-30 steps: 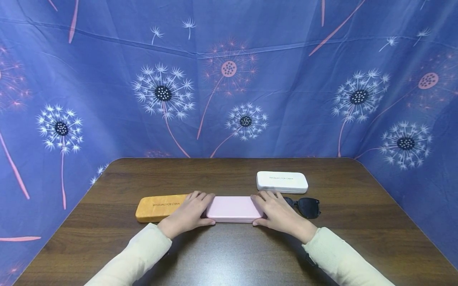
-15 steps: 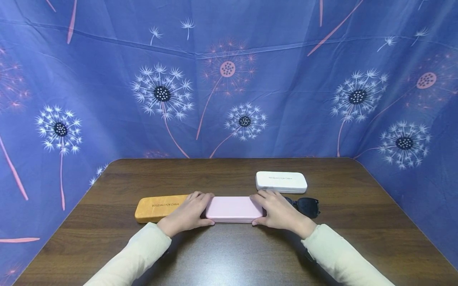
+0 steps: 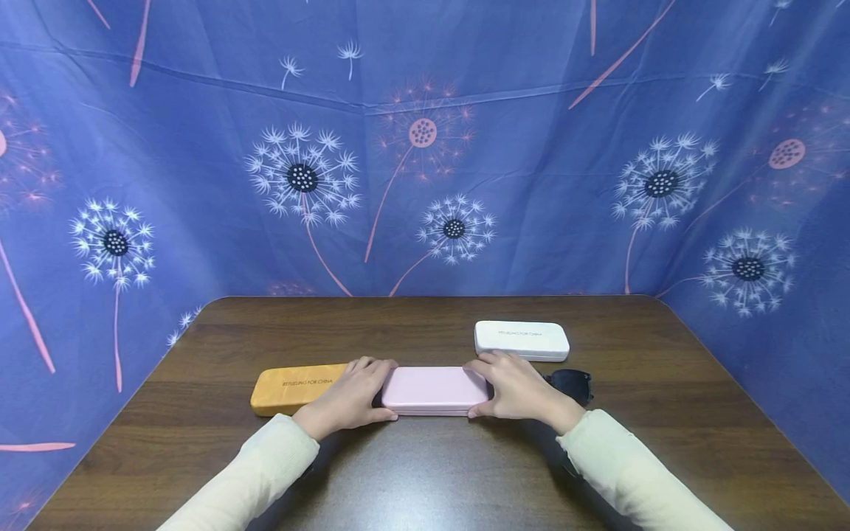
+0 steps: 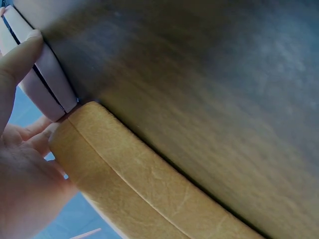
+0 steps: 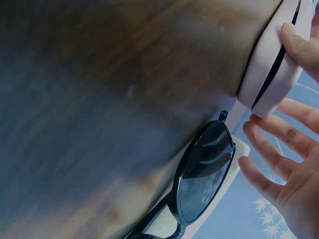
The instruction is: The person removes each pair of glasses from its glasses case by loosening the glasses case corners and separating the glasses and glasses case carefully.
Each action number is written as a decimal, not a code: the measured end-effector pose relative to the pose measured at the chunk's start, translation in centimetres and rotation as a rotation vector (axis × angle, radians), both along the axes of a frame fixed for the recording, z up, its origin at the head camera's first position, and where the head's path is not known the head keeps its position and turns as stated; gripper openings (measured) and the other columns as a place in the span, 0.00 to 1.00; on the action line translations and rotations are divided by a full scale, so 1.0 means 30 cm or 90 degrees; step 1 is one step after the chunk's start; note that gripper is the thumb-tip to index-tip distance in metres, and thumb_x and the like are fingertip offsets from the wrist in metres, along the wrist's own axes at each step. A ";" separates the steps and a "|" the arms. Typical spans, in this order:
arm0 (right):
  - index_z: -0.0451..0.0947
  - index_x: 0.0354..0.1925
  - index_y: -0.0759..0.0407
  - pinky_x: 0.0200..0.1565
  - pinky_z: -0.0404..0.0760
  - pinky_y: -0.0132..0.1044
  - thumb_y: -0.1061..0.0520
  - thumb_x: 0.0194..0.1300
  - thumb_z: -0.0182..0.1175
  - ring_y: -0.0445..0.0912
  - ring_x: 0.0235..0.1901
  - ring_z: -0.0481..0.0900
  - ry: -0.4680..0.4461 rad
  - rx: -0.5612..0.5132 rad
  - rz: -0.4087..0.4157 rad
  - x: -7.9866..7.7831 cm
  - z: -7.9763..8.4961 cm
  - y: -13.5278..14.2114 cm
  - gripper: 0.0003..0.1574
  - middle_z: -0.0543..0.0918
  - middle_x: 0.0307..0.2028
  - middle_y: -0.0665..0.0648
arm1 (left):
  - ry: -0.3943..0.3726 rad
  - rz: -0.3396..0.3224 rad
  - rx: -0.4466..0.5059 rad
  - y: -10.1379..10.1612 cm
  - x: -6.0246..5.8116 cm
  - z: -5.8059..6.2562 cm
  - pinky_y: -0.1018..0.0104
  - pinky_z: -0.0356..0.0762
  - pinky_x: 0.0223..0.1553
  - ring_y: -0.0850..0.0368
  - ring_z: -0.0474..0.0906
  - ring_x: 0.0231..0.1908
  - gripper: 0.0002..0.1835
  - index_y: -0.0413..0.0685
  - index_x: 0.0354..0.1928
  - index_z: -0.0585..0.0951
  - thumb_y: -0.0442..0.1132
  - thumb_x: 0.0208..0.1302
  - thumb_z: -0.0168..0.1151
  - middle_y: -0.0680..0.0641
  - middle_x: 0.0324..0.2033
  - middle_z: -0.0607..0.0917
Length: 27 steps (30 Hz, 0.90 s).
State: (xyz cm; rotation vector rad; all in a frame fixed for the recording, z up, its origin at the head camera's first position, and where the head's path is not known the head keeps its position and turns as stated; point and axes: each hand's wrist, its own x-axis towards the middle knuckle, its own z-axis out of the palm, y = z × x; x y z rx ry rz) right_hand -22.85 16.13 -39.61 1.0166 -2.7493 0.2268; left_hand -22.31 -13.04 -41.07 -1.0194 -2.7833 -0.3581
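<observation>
A pink glasses case (image 3: 434, 390) lies on the table between my two hands. My left hand (image 3: 347, 394) grips its left end, thumb on the near side and fingers over the far edge. The right hand (image 3: 521, 389) holds the right end in the same way. Both wrist views show a dark line along the seam between the case's lid and base. A yellow-orange glasses case (image 4: 129, 164) lies directly left of the pink one, partly under the left hand. Beside the right hand are black sunglasses (image 5: 204, 169), partly hidden by it in the head view.
Behind the right hand lies a white glasses case (image 3: 522, 340) with lettering on top. Everything stands on a dark brown wooden table (image 3: 425, 472). A blue cloth (image 3: 531, 147) with dandelion prints hangs behind the table.
My right hand and wrist have shifted slightly, covering more of the sunglasses. Both hands keep their hold on the pink glasses case, which stays in place.
</observation>
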 end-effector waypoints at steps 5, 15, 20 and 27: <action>0.77 0.49 0.53 0.42 0.77 0.45 0.35 0.37 0.70 0.48 0.42 0.78 0.009 -0.006 0.016 -0.009 0.007 0.001 0.41 0.81 0.42 0.55 | 0.007 0.001 -0.003 0.001 -0.001 0.000 0.49 0.64 0.55 0.46 0.71 0.51 0.39 0.40 0.54 0.69 0.55 0.43 0.71 0.43 0.48 0.78; 0.77 0.48 0.48 0.29 0.71 0.34 0.37 0.43 0.68 0.40 0.32 0.74 0.003 0.013 0.037 -0.018 0.026 0.005 0.34 0.80 0.36 0.48 | -0.018 0.019 0.020 0.004 -0.003 0.008 0.47 0.60 0.57 0.45 0.70 0.52 0.40 0.42 0.53 0.69 0.55 0.39 0.72 0.44 0.48 0.79; 0.78 0.47 0.49 0.24 0.67 0.31 0.38 0.45 0.67 0.38 0.27 0.70 -0.015 0.021 0.048 -0.025 0.037 0.006 0.31 0.78 0.31 0.46 | -0.030 0.033 0.029 0.004 -0.006 0.009 0.46 0.59 0.58 0.44 0.69 0.52 0.41 0.45 0.54 0.70 0.56 0.37 0.73 0.45 0.48 0.80; 0.78 0.47 0.50 0.18 0.58 0.27 0.40 0.47 0.66 0.35 0.20 0.63 -0.055 0.020 0.061 -0.037 0.054 0.006 0.29 0.74 0.24 0.43 | -0.045 0.049 0.041 0.007 -0.003 0.009 0.45 0.57 0.59 0.45 0.69 0.52 0.42 0.46 0.55 0.70 0.56 0.36 0.74 0.45 0.49 0.80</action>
